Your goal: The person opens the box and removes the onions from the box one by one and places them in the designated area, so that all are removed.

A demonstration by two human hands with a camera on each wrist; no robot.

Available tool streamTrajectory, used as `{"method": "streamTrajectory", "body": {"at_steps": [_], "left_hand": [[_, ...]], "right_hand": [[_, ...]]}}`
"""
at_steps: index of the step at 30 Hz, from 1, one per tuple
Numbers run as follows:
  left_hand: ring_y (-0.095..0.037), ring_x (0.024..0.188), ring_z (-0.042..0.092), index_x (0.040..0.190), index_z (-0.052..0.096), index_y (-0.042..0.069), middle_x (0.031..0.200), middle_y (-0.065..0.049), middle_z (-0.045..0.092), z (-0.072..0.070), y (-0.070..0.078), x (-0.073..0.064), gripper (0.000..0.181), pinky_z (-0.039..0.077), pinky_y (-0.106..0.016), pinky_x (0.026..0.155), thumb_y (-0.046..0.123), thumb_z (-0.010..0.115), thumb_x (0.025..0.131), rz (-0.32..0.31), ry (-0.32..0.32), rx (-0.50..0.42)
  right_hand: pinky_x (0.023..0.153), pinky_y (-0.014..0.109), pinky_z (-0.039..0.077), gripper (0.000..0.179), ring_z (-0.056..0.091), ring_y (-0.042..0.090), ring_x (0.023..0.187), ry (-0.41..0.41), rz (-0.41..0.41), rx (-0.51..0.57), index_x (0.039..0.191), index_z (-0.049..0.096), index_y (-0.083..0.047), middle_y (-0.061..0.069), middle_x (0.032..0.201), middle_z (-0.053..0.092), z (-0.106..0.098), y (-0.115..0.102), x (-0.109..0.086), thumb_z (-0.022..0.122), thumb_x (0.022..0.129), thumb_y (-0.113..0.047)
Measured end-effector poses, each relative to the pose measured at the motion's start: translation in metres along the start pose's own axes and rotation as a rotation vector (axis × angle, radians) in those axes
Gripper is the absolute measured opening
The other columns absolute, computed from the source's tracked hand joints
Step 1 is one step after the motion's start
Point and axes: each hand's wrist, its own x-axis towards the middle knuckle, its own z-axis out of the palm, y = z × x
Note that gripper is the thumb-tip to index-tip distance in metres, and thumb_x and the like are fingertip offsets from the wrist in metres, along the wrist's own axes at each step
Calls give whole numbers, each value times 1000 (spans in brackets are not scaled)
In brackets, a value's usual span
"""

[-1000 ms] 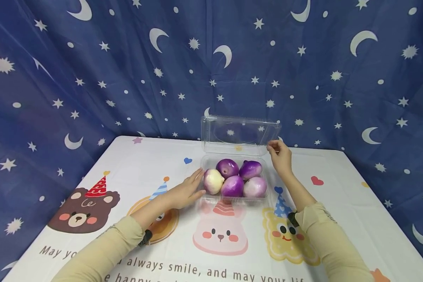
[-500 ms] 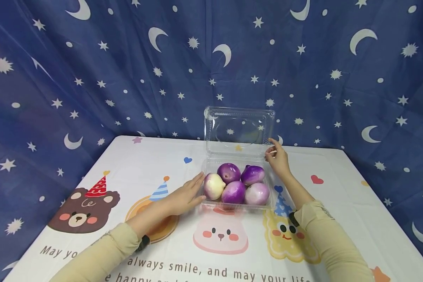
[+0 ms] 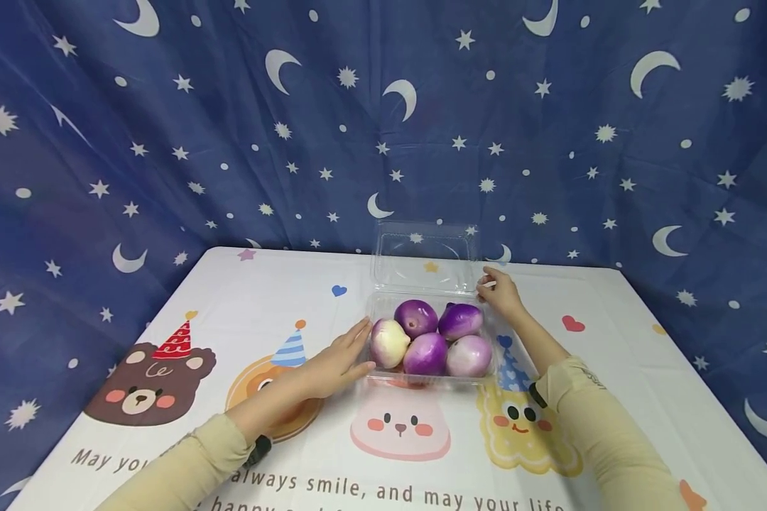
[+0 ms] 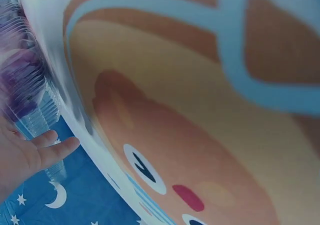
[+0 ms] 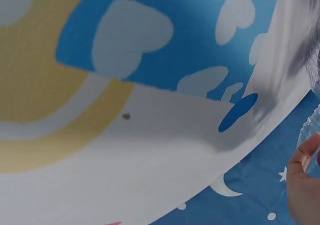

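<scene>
A clear plastic clamshell box (image 3: 383,301) stands on the table with its lid (image 3: 425,259) raised and leaning back. Inside its base lie several purple-and-white onions (image 3: 425,353), one of them mostly cream. My left hand (image 3: 332,362) rests along the box's left side, fingers straight and thumb apart near the front corner. In the left wrist view that hand (image 4: 30,155) shows beside the ribbed plastic wall. At the rear right corner, by the hinge, my right hand (image 3: 503,294) pinches the plastic edge with curled fingers. The right wrist view catches this hand (image 5: 302,180) only partly.
A white tablecloth (image 3: 281,298) with printed cartoon animals and lettering covers the table. Right behind its back edge hangs a blue curtain (image 3: 332,121) patterned with moons and stars.
The lid has tipped farther back, away from me. The box with its onions has slid slightly towards me, and my right hand has moved down a little by the hinge.
</scene>
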Motion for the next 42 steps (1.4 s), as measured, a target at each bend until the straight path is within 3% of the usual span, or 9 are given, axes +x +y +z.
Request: {"method": "streamTrajectory", "body": {"at_steps": [3, 6, 10, 17, 19, 25, 28, 34, 42], "left_hand": [[-40, 143, 17, 151, 7, 1, 159, -15, 2, -1, -1, -1, 72, 25, -52, 114, 40, 40, 100, -6, 6, 2], [-39, 143, 16, 151, 6, 2, 160, -14, 1, -1, -1, -1, 72, 24, -51, 114, 41, 39, 100, -18, 7, -5], [-38, 144, 15, 151, 5, 2, 160, -13, -1, 1, -1, 0, 73, 24, -50, 114, 42, 39, 100, -27, 9, -14], [-38, 144, 16, 151, 6, 3, 160, -13, 1, 3, -2, 0, 74, 25, -52, 113, 44, 39, 100, -27, 15, -1], [-40, 142, 19, 151, 9, 3, 159, -14, 5, 3, -3, 1, 74, 27, -52, 112, 44, 41, 99, -15, 31, 18], [-41, 140, 25, 149, 20, 1, 155, -18, 20, -4, -8, 7, 76, 31, -55, 109, 46, 50, 95, 26, 66, 91], [-40, 140, 24, 148, 22, 1, 153, -19, 23, -8, -9, 9, 79, 30, -56, 109, 48, 53, 92, 45, 71, 119], [-42, 142, 20, 149, 22, 2, 153, -20, 24, -12, -10, 14, 89, 26, -58, 111, 54, 58, 87, 68, 91, 142], [-40, 144, 13, 151, 17, 6, 159, -15, 9, -13, -10, 24, 92, 23, -60, 111, 55, 58, 86, 56, 72, 177]], "right_hand": [[66, 31, 59, 64, 69, 21, 70, -3, 117, -41, 141, 35, 8, 10, 95, 63, 0, 49, 27, 65, 89, -15], [59, 27, 58, 64, 68, 16, 64, 13, 75, -17, 137, 42, 6, 1, 87, 64, -1, 92, 44, 69, 86, -22], [59, 29, 58, 55, 69, 18, 65, 6, 71, -22, 133, 47, 7, 6, 87, 67, -3, 95, 45, 67, 88, -18], [57, 27, 57, 52, 68, 14, 65, -37, 66, -28, 130, 56, -6, 11, 93, 68, -8, 150, 65, 70, 85, -29], [55, 25, 56, 50, 67, 13, 62, -37, 49, -33, 128, 57, -3, 12, 91, 68, -7, 130, 56, 69, 86, -29], [58, 24, 55, 39, 68, 23, 68, 2, 164, -201, 123, 54, 12, 30, 101, 63, 6, -29, -5, 60, 90, -7], [67, 29, 57, 35, 68, 33, 83, 28, 158, -311, 120, 55, 14, 33, 107, 61, 9, -73, -24, 58, 91, -6], [96, 50, 46, 35, 54, 47, 113, 84, 94, -424, 121, 54, 12, 33, 124, 54, 10, -92, -35, 56, 90, -4], [90, 53, 49, 28, 56, 43, 105, 190, -114, -414, 114, 59, 12, 30, 114, 59, 12, -105, -45, 57, 87, 2]]}}
